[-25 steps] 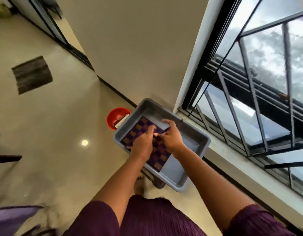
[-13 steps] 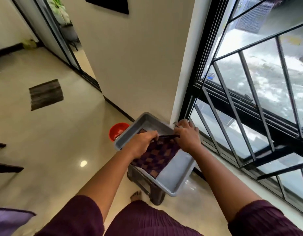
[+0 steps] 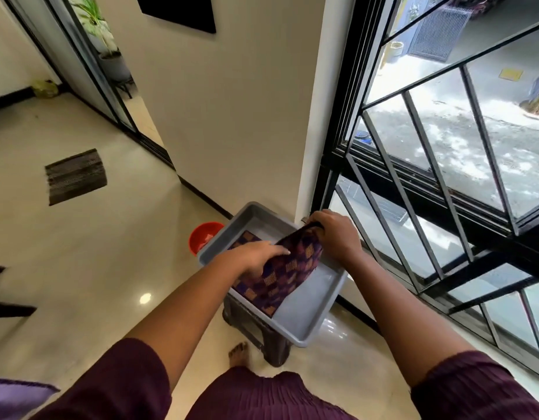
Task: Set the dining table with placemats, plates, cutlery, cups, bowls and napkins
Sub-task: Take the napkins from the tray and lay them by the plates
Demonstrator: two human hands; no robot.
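**Placemat lifted at one end from the grey tub**

Since half a second ago, the checked placemat (image 3: 288,269) has gone from lying nearly flat in the grey tub (image 3: 307,316) to rising at its far end, bunched and pulled up toward the window side. One second ago both hands were pressed on it in the middle of the tub, and the view then showed less of the wall and doorway.

The right hand (image 3: 336,234) has its fingers curled tightly round the raised far end of the placemat, just above the tub's far rim. From that grip the mat slopes down and toward the person, its near end lying on the tub floor. The left hand (image 3: 256,257) rests on the mat's left side with the fingers fairly straight on top; the thumb is hidden beneath, so I cannot tell whether it pinches the cloth. A second strip of the same purple and orange check shows on the tub floor beyond the left hand.

The tub sits on a dark stool (image 3: 262,338), near the barred window (image 3: 444,165). A red bucket (image 3: 204,236) stands on the floor just beside the tub's far left corner. A dark doormat (image 3: 75,176) lies well apart, by the sliding door. No brand, label or writing can be read anywhere.
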